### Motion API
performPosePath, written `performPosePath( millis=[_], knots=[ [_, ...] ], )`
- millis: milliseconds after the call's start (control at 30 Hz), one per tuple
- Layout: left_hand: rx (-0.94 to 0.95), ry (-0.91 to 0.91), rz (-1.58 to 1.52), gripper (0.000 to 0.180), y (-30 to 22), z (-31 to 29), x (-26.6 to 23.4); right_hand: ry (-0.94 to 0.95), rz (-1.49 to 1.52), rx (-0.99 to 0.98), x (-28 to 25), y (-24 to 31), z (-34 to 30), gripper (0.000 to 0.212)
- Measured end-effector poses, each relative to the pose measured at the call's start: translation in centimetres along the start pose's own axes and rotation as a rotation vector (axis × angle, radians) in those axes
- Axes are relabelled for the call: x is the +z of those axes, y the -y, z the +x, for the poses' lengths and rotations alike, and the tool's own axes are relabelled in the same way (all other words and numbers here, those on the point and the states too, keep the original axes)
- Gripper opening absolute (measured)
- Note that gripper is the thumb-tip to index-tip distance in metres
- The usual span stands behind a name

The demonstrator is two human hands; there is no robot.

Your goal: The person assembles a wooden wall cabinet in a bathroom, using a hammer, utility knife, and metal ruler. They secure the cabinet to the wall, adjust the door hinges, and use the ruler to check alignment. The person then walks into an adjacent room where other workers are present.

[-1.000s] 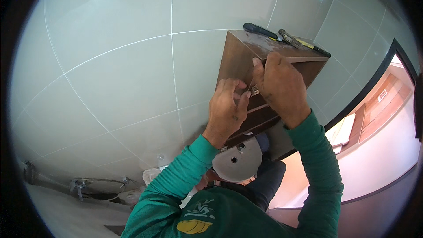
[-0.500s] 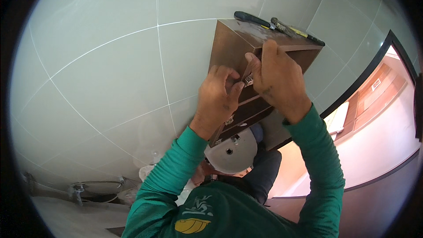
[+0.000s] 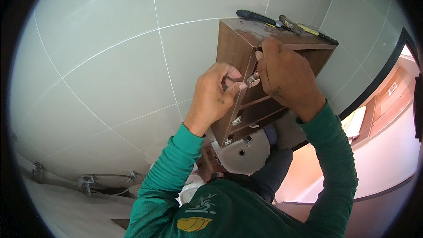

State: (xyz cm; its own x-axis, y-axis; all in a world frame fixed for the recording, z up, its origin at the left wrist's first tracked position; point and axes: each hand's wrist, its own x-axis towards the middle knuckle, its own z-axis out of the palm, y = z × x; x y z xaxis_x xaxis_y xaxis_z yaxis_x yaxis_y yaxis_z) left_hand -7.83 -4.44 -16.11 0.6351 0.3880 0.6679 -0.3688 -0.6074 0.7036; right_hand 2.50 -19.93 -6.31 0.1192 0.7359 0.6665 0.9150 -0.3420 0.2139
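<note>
A brown wooden cabinet [image 3: 231,39] with an open front stands against the tiled wall. My left hand [image 3: 211,94] is at its side panel, fingers loosely bent and apart, with the thumb tip by the front edge. Just beside that thumb a metal hinge [image 3: 253,79] is fixed inside the edge. My right hand [image 3: 288,77] is closed at the upper front corner, its fingers curled; whatever they hold is hidden. Lower down on the same panel sits a second hinge [image 3: 237,120].
On the cabinet top lie a dark-handled tool [image 3: 255,16] and a hammer [image 3: 308,29]. Below is a white washbasin [image 3: 242,161]. A doorway [image 3: 374,83] opens at the right. Pipe fittings [image 3: 90,183] run along the wall at lower left.
The view has shifted slightly, so the cabinet appears further right. My left hand has drawn back a little from the hinge, leaving more of it visible. My right hand stays at the upper corner.
</note>
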Motion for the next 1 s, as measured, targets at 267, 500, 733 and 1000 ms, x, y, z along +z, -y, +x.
performPosePath(
  millis=[267,500,733,1000],
  knots=[
    [-0.081,-0.169,-0.253,0.029,-2.2,1.7,1.1,-0.228,0.395,-0.151,2.9,-3.3,-1.1,0.018],
    [0.005,-0.263,-0.059,0.034,-2.8,2.4,2.0,-0.376,0.495,-0.186,3.8,-4.1,-0.7,0.010],
    [0.062,-0.388,0.032,0.035,-4.9,1.6,3.6,-0.329,0.879,0.021,3.0,-5.6,-1.5,0.013],
    [0.190,-0.500,0.284,0.019,-4.1,1.9,4.3,-0.486,0.788,0.037,4.4,-5.1,-1.4,0.019]
  ],
)
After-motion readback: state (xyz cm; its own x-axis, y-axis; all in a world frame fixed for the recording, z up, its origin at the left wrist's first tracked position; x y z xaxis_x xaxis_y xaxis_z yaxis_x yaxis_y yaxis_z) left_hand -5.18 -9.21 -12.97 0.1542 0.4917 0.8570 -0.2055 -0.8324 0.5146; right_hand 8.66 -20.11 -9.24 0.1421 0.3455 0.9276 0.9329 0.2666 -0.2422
